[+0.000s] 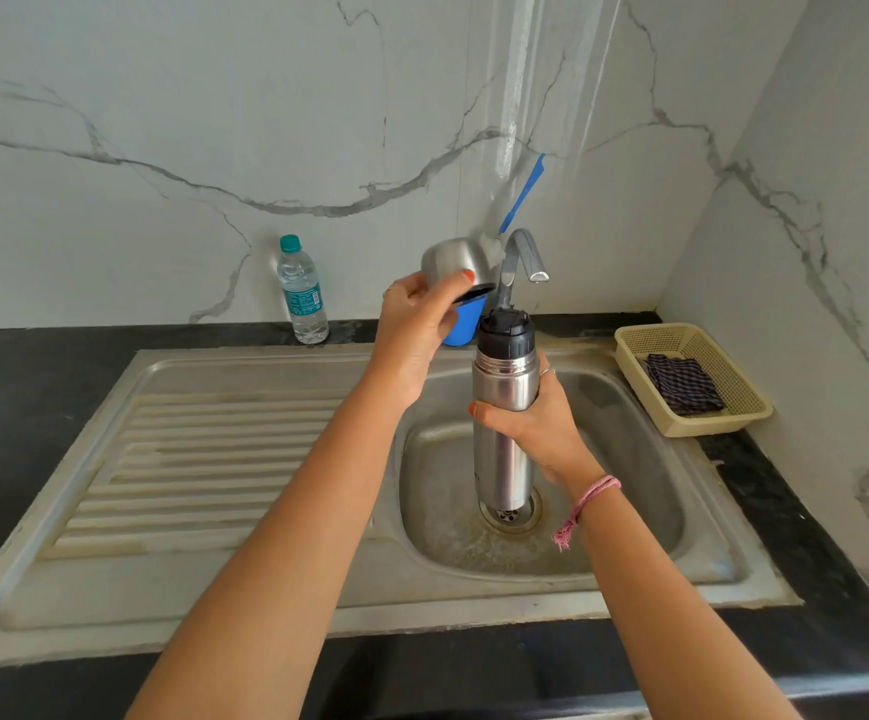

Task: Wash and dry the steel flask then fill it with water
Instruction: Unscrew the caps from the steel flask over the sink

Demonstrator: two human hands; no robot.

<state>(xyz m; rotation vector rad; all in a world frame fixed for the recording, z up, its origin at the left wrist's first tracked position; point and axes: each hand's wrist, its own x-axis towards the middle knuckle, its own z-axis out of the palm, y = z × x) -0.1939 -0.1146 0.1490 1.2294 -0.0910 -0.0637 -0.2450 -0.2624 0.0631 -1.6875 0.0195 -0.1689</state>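
We are holding the tall cylindrical stainless-steel flask (502, 407) upright over the basin of the worn steel sink (629, 459), its base hanging just above the round drain strainer (511, 514). Our right hand (536, 423) is wrapping its fingers around the middle of the flask body, thumb across the front. The flask's black inner stopper (506, 330) is sitting on the neck. Our left hand (411, 324) is gripping the rounded steel cup lid (453, 267), tilted, up and to the left of the flask top and apart from it. The curved chrome tap (523, 257) is standing just behind the flask. A blue plastic cup (466, 324) is showing behind the left hand. A clear plastic water bottle with a teal cap (302, 293) is standing on the black counter (32, 381) against the marble wall. At the right, a beige plastic basket (733, 376) is holding 1 folded dark checked cloth (684, 383)
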